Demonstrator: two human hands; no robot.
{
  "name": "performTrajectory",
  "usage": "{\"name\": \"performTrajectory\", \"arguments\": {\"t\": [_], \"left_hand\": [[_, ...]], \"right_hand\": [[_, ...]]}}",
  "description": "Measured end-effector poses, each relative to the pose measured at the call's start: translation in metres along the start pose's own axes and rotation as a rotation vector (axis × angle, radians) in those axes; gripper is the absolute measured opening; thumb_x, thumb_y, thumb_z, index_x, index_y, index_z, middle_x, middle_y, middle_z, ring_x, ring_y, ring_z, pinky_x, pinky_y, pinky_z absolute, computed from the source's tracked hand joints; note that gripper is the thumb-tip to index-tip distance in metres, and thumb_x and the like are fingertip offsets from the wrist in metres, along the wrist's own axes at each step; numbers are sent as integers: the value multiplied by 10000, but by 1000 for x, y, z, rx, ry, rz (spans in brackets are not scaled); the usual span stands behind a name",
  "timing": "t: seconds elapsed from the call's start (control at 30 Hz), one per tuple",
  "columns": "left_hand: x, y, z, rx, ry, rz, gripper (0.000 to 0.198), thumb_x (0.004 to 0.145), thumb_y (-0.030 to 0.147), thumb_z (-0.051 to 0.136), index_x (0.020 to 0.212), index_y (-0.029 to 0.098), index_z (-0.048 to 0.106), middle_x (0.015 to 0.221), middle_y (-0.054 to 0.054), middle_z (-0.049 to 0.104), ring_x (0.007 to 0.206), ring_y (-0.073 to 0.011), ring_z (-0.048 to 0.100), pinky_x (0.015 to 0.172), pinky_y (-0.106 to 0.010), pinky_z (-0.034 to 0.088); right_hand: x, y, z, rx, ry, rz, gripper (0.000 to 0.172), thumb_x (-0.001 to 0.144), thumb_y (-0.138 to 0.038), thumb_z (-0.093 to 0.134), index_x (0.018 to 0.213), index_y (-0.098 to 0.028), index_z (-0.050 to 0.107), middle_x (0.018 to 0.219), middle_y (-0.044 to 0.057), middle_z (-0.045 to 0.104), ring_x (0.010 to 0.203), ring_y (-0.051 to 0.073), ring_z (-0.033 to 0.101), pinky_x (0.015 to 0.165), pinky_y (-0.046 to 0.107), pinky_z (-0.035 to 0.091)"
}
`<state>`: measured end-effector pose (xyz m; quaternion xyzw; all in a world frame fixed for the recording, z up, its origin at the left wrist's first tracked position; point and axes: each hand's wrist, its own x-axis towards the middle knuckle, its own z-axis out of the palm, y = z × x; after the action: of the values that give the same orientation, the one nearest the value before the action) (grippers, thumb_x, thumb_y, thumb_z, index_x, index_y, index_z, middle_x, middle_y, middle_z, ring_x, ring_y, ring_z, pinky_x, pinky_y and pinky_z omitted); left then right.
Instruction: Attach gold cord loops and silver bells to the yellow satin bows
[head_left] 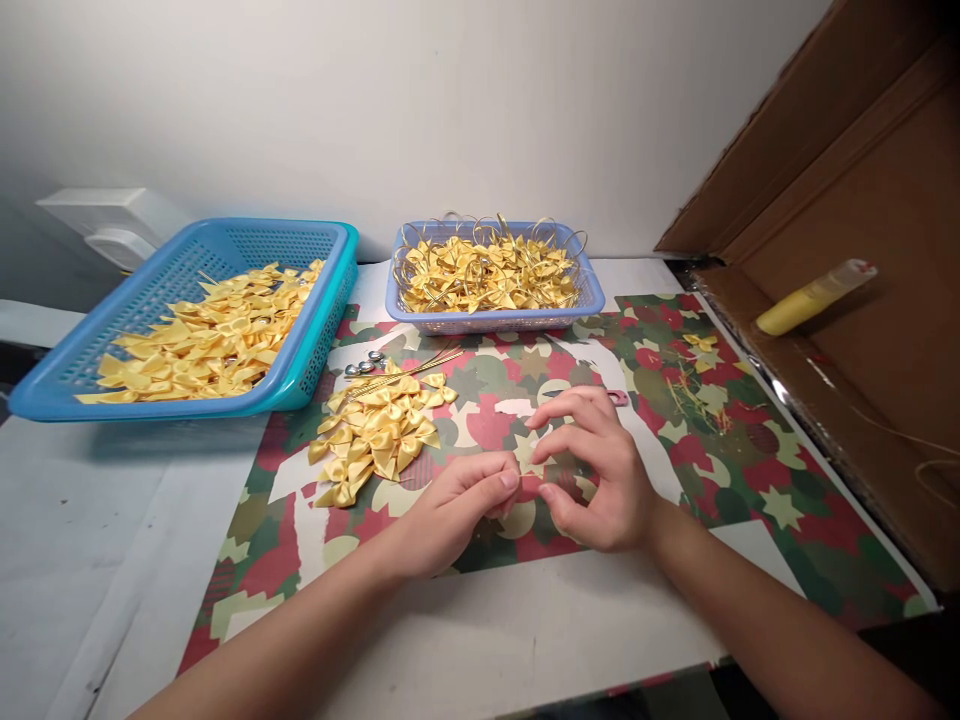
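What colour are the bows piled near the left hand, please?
The piled bows are yellow; the head view shows them best.

2 hands (466, 503) near yellow bows (384, 437)

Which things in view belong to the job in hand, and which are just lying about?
Likely part of the job:
thin strand pinched by the left hand; right hand open beside it
loose bows, gold wires, silver pieces
blue basket and purple basket, both holding yellow bows
perhaps the pink-handled tool

Probably just lying about:
thread scraps
yellow tube
white wall fitting
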<state>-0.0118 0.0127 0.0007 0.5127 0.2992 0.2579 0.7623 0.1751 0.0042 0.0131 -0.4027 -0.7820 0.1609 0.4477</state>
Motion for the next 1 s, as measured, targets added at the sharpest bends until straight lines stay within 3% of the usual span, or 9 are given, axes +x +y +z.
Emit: {"name": "performTrajectory", "arguments": {"t": [0.33,0.73,0.87,0.93,1.0], "left_hand": [[0,0,-1,35,-32,11,409,934,456,468,635,194,370,625,52,312,587,-111,261,548,-260,223],[0,-1,-4,108,25,1,436,917,512,466,637,199,349,617,61,270,574,-107,225,532,-254,198],[2,-3,-7,74,109,39,411,908,474,471,622,195,374,602,52,333,566,-108,277,544,-258,238],[2,-3,-8,40,128,41,410,897,482,482,620,191,399,591,49,346,557,-107,275,536,-259,223],[3,-4,-8,15,132,26,414,885,501,493,625,184,437,578,51,340,545,-103,254,527,-259,200]], "right_hand": [[-3,0,7,-15,16,-31,134,683,-100,559,653,-225,596,935,32,649,914,239,537,822,448,442],[4,10,-8,-74,22,-54,123,695,-111,597,670,-229,623,954,29,648,929,244,541,852,452,446],[6,35,-20,-256,19,124,58,761,-178,627,774,-230,647,1033,56,615,1003,269,526,878,471,436],[7,50,-29,-400,-75,245,216,726,-340,728,898,-232,655,1147,91,574,1069,322,479,891,523,419],[6,63,-38,-477,-207,310,329,683,-453,777,902,-244,646,1154,83,563,1094,340,459,918,554,388]]}}
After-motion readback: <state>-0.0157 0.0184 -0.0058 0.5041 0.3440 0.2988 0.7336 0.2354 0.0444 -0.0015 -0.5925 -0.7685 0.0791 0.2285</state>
